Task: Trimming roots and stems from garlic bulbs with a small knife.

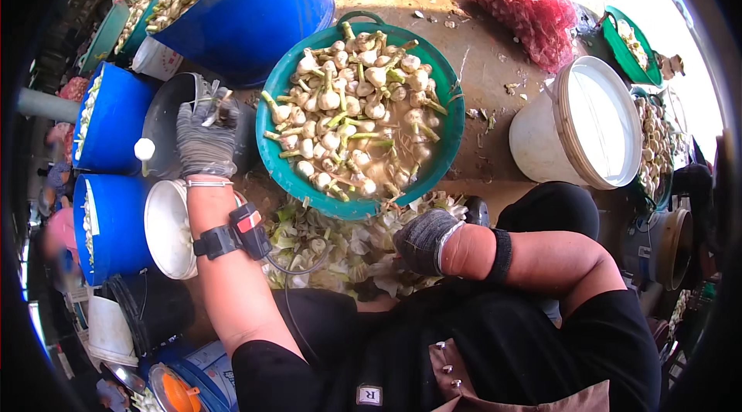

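Note:
My left hand, in a grey glove banded at the wrist, is over a dark basin. Pale, stringy scraps show at its fingertips; whether they are gripped or only stuck there is unclear. A white garlic bulb with a short stem appears left of this hand, near the basin's edge. Near the front of a green tub, my right hand is curled in a dark grey knit glove. Its fingers and anything inside them are hidden. Unpeeled garlic bulbs with cut stems sit in the tub's murky water.
Garlic peelings cover the ground below the tub. Blue barrels and a white bucket crowd the left. A white lidded bucket stands right, with a red mesh sack behind. A cable hangs from my left wrist device.

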Motion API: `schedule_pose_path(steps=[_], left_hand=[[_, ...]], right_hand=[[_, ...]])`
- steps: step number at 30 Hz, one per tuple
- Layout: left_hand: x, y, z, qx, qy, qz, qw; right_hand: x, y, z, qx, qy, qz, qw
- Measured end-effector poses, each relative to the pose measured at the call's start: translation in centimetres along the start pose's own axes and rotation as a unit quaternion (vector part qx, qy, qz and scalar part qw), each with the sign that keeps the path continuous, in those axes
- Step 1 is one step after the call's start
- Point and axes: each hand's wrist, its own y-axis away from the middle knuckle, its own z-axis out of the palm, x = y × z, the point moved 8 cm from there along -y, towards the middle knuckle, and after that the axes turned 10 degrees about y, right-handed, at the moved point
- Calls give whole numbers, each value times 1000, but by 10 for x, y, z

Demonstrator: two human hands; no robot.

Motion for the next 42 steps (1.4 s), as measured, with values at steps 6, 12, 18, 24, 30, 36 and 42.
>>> schedule_pose_path(steps=[6,12,18,24,30,36,42], left_hand=[[-300,23,-55,30,-341,-339,876],[-446,25,-105,78,-542,-444,709],[-507,26,-126,83,-550,-442,703],[-415,-6,-161,-250,-628,-230,701],[-284,96,9,-143,-714,-58,683],[-236,153,-3,-114,-254,-254,926],[-212,173,25,-86,-89,-216,968]], right_hand=[[26,18,-28,-8,13,31,999],[71,43,-38,76,-119,94,986],[127,67,-36,113,-168,164,966],[144,67,-75,254,-197,266,909],[189,35,-51,377,-365,247,815],[121,11,-77,403,-466,100,781],[60,17,-100,405,-203,67,889]])
